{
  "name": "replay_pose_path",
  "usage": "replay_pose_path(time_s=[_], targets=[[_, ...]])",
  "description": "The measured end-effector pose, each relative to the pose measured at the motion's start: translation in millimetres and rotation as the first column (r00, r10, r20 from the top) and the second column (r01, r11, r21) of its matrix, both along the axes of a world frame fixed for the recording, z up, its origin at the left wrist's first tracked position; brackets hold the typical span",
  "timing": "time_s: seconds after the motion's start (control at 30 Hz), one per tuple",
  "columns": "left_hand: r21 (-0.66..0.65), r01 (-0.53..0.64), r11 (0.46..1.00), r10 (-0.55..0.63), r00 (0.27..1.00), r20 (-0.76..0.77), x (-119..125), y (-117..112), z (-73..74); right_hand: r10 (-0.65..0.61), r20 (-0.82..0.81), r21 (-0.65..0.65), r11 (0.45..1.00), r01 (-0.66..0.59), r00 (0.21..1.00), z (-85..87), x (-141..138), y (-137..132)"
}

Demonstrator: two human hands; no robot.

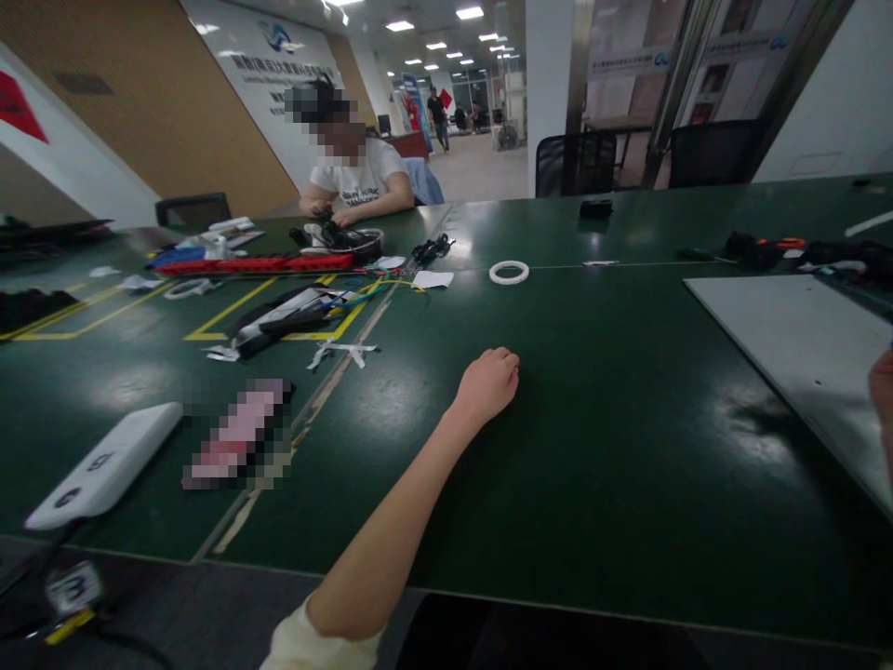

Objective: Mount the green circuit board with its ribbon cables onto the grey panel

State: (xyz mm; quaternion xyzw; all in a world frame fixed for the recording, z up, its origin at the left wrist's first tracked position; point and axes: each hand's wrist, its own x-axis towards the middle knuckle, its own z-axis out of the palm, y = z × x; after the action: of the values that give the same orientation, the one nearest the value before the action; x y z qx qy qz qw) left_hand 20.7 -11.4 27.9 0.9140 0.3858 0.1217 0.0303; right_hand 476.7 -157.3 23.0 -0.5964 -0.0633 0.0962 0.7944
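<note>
My left hand rests on the green table, its fingers curled into a fist, and no object shows in it. A white ring, perhaps a roll of tape, lies flat beyond that hand, apart from it. At the right edge only a sliver of my right hand shows, over the side of a pale flat board. Its fingers are out of the picture, so what it holds cannot be seen.
A white power bank and a blurred phone-shaped object lie at left. Behind them are a black pouch, red strips and cables. A person sits across the table. A dark tool lies far right.
</note>
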Motion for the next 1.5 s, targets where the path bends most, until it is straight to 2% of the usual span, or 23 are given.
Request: replay_pose_path(time_s=[0.07,0.17,0.27,0.33,0.43,0.6,0.7,0.8,0.9,0.97,1.03,1.13,1.23,1.33,1.43,1.5], targets=[[0.002,-0.001,1.0,0.002,1.0,-0.005,0,0,-0.2,0.036,-0.004,0.003,0.999,-0.036,0.999,7.2,-15,2],[0.005,-0.003,1.0,0.003,1.0,-0.004,-1,1,-0.5,0.124,-0.02,0.029,0.992,-0.124,0.992,8.0,-29,8],[0.002,0.004,1.0,-0.004,1.0,0.007,-2,2,-2.1,0.325,-0.023,0.053,0.945,-0.323,0.945,1.0,-38,13],[0.004,0.001,1.0,-0.001,1.0,0.015,-3,4,-3.7,0.514,-0.014,0.02,0.858,-0.514,0.858,-3.3,-47,17],[-0.005,-0.019,1.0,0.019,0.998,0.066,-3,6,-5.6,0.732,-0.015,-0.066,0.678,-0.732,0.681,-3.7,-72,22],[-0.055,-0.038,0.998,0.05,0.973,0.227,0,5,-3.6,0.895,-0.065,-0.176,0.426,-0.888,0.442,5.2,-122,25],[-0.063,-0.092,0.994,0.108,0.934,0.342,1,3,0.8,0.937,-0.065,-0.181,0.327,-0.928,0.343,6.2,-142,24],[-0.094,-0.177,0.98,0.2,0.857,0.474,2,5,4.9,0.959,-0.065,-0.166,0.263,-0.95,0.276,2.7,-151,24],[-0.265,-0.108,0.958,0.246,0.787,0.567,3,8,6.4,0.971,-0.07,-0.146,0.218,-0.965,0.23,-1.4,-155,25],[-0.431,0.004,0.902,0.278,0.758,0.59,4,9,6.4,0.975,-0.074,-0.141,0.199,-0.97,0.211,-3.5,-157,26],[-0.566,0.11,0.817,0.312,0.741,0.594,6,8,6.8,0.976,-0.071,-0.137,0.193,-0.972,0.204,-4.9,-158,26],[-0.693,0.207,0.691,0.369,0.723,0.584,6,5,8.2,0.978,-0.059,-0.132,0.193,-0.972,0.202,-6.3,-159,26],[-0.754,0.297,0.586,0.412,0.692,0.593,5,3,8.3,0.98,-0.047,-0.122,0.187,-0.975,0.194,-7.0,-160,26],[-0.773,0.382,0.507,0.445,0.652,0.614,3,5,6.0,0.983,-0.037,-0.112,0.176,-0.978,0.181,-7.6,-161,25],[-0.796,0.408,0.447,0.469,0.65,0.598,3,5,4.2,0.985,-0.035,-0.109,0.167,-0.98,0.171,-9.1,-161,26],[-0.808,0.404,0.428,0.466,0.668,0.581,4,4,4.8,0.985,-0.037,-0.105,0.162,-0.981,0.166,-10.2,-160,26]])
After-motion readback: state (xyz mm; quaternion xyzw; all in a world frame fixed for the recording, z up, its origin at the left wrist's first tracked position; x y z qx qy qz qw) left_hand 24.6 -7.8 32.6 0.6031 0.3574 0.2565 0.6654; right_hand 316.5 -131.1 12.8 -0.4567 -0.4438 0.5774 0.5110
